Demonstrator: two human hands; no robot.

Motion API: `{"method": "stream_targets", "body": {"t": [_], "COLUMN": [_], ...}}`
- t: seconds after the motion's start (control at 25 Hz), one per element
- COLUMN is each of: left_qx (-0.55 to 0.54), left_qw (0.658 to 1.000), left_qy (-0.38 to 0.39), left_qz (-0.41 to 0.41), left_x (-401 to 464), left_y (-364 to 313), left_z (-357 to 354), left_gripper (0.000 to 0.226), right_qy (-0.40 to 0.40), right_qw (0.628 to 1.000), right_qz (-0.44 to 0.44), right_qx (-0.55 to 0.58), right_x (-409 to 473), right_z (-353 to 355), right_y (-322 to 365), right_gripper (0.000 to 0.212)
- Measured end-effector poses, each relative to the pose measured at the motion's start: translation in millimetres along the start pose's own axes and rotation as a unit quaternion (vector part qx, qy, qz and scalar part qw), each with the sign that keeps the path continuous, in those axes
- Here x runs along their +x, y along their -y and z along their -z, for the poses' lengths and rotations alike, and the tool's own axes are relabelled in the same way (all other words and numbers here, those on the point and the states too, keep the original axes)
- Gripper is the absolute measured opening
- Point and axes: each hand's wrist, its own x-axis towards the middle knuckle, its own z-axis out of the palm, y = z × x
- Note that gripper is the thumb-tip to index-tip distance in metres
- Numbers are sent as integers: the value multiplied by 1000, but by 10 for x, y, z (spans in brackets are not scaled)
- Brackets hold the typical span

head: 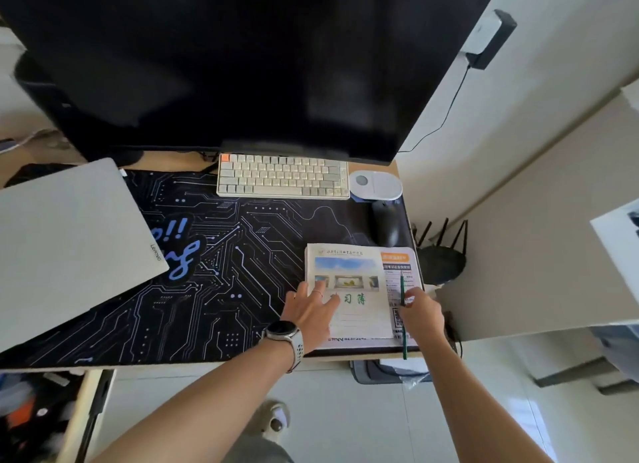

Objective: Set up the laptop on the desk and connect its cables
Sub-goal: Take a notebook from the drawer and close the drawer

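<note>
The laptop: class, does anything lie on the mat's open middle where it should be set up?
No. The closed laptop lies at the mat's left; the middle shows nothing. The booklet, under both hands, left and right, sits at the right edge.

A pale wooden surface point(371, 167) carries a big dark circuit-print mat point(242, 272). On that mat, the closed grey laptop point(69, 241) lies at the left edge, the white keyboard point(283, 175) along the far edge, a black mouse point(385, 222) at the right, and booklets point(359, 289) at the near right corner.
</note>
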Motion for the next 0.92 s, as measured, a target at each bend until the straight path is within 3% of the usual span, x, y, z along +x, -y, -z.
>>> {"method": "stream_targets", "body": {"t": [0.2,0.4,0.48,0.6,0.92], "left_qx": [-11,-26,-37,-39,-43], "left_qw": [1000,1000,999,998,983], "left_qy": [-3,-10,-29,-47,-103], "left_qz": [3,3,3,27,149], "left_x": [58,99,114,37,-671], "left_y": [-8,41,108,272,1066], "left_z": [41,90,138,173,194], "left_gripper": [40,47,44,47,54], "right_qy": [-13,-14,-64,-155,-108], "right_qw": [999,999,997,978,919], "right_qz": [21,14,35,137,376], "right_qx": [-21,-31,-27,-17,-50], "right_x": [165,156,89,-86,-805], "right_z": [29,-2,0,-89,-793], "right_y": [104,160,239,511,1712], "right_gripper": [20,23,29,41,58]}}
